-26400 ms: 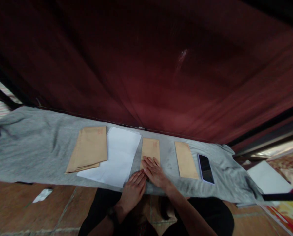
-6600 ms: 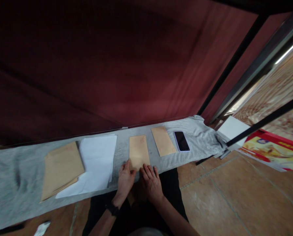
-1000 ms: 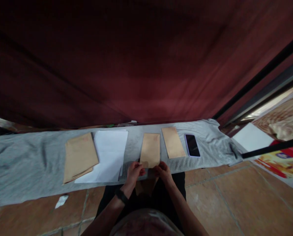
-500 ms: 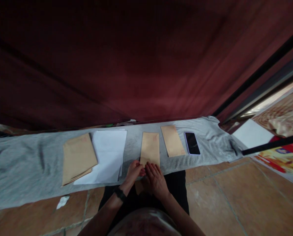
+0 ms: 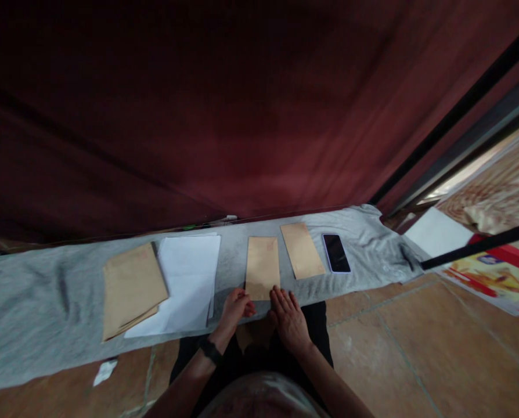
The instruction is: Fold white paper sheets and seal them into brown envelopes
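A brown paper envelope (image 5: 263, 264) lies flat on the grey cloth in front of me, with a small reddish mark near its upper right corner. My left hand (image 5: 235, 309), with a dark band on its wrist, is at the envelope's lower left corner. Its fingers are curled in, and I cannot make out whether anything is between them. My right hand (image 5: 289, 318) rests at the lower right corner with its fingers stretched out, fingertips on or beside the envelope's edge. To the right lies another brown envelope (image 5: 303, 251).
A stack of brown envelopes (image 5: 133, 284) partly overlaps white paper sheets (image 5: 190, 278) on the left. A phone (image 5: 337, 253) lies right on the grey cloth (image 5: 37, 313). Dark red fabric (image 5: 242, 116) hangs behind. A white scrap (image 5: 105, 371) is on the tiled floor.
My hands have moved apart along the envelope's near edge, the right one shifting right. More of the envelope's lower end shows. The whole view has shifted slightly.
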A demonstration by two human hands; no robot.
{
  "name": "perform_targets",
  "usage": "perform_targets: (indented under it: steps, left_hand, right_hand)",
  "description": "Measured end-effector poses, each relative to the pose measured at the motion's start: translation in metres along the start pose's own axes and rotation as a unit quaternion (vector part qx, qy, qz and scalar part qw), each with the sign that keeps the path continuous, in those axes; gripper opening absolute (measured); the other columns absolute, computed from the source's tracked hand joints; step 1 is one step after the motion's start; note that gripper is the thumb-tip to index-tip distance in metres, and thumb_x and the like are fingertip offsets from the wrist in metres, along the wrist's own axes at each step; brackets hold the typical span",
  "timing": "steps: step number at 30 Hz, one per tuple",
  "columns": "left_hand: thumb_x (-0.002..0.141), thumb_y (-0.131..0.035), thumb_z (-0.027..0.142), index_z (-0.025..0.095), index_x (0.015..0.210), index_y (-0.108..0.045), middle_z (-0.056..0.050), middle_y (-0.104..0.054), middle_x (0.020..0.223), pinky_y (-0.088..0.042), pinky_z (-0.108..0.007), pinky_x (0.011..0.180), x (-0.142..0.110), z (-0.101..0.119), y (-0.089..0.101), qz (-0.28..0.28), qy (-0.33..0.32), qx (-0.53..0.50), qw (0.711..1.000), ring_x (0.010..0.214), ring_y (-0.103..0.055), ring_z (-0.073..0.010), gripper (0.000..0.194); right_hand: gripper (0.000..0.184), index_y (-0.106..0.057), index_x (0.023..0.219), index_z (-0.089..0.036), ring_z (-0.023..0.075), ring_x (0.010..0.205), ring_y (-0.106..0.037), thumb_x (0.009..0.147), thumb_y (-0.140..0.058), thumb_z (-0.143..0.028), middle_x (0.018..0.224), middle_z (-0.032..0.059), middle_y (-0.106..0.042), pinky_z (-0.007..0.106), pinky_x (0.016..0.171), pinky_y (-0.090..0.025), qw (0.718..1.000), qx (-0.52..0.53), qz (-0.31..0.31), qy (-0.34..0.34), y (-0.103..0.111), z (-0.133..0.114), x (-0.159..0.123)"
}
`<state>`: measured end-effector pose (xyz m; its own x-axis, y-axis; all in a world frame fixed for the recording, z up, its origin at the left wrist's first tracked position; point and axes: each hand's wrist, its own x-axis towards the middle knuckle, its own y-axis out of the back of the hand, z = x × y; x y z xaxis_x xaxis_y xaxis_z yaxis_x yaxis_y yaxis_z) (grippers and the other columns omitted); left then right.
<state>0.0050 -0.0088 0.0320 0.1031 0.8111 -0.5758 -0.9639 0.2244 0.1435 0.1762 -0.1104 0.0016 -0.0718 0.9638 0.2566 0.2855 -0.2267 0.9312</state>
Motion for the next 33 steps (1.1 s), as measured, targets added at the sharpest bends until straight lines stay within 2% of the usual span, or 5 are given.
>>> perform_targets:
  steps: [6, 14, 25, 29, 33]
  left_hand:
    - [0.079, -0.07, 0.036, 0.02, 0.087, -0.056, 0.004, -0.062, 0.054, -0.045, -0.021, 0.045, 0.005, 0.001, -0.006, 0.01, 0.009, 0.054, 0.998, 0.044, -0.062, -0.014, 0.023]
    - [0.072, -0.076, 0.029, 0.021, 0.082, -0.061, 0.005, -0.057, 0.046, -0.037, -0.021, 0.043, 0.011, 0.007, -0.008, 0.026, 0.0, 0.142, 0.99, 0.039, -0.055, -0.0138, 0.02]
    - [0.079, -0.062, 0.025, 0.02, 0.084, -0.054, 0.007, -0.056, 0.044, -0.039, -0.02, 0.04, 0.003, 0.015, -0.005, -0.026, 0.0, 0.086, 0.996, 0.035, -0.055, -0.0123, 0.01]
    - [0.08, -0.062, 0.035, 0.019, 0.094, -0.055, 0.006, -0.059, 0.05, -0.039, -0.019, 0.04, -0.009, 0.02, -0.01, -0.045, -0.028, 0.051, 0.997, 0.038, -0.056, -0.0114, 0.022]
    - [0.075, -0.068, 0.047, 0.016, 0.119, -0.054, 0.006, -0.06, 0.052, -0.039, -0.021, 0.038, -0.027, 0.034, -0.021, -0.079, -0.062, 0.006, 0.995, 0.038, -0.055, -0.0126, 0.055]
  right_hand:
    - [0.056, -0.032, 0.155, -0.023, 0.0233, 0.143, -0.04, 0.101, -0.046, -0.027, 0.158, 0.0078, -0.039, 0.046, 0.12, -0.027, 1.0, 0.016, -0.015, 0.022, 0.001, -0.011, 0.0]
    - [0.053, -0.037, 0.153, -0.027, 0.0255, 0.139, -0.045, 0.1, -0.047, -0.023, 0.153, 0.0072, -0.047, 0.052, 0.12, -0.023, 1.0, 0.018, -0.012, -0.002, 0.002, -0.017, 0.003]
    - [0.053, -0.037, 0.153, -0.018, 0.028, 0.139, -0.042, 0.1, -0.043, -0.024, 0.152, 0.0105, -0.048, 0.05, 0.117, -0.03, 0.999, 0.003, 0.017, -0.029, 0.008, 0.0, -0.001]
    - [0.059, -0.034, 0.154, -0.019, 0.0285, 0.128, -0.051, 0.097, -0.046, -0.017, 0.146, 0.0129, -0.052, 0.045, 0.106, -0.044, 0.999, 0.013, 0.02, -0.031, 0.016, -0.016, 0.011]
    - [0.058, -0.039, 0.152, -0.022, 0.026, 0.109, -0.059, 0.095, -0.049, -0.016, 0.128, 0.0134, -0.061, 0.037, 0.091, -0.053, 0.997, 0.043, 0.031, -0.049, 0.023, -0.028, 0.025]
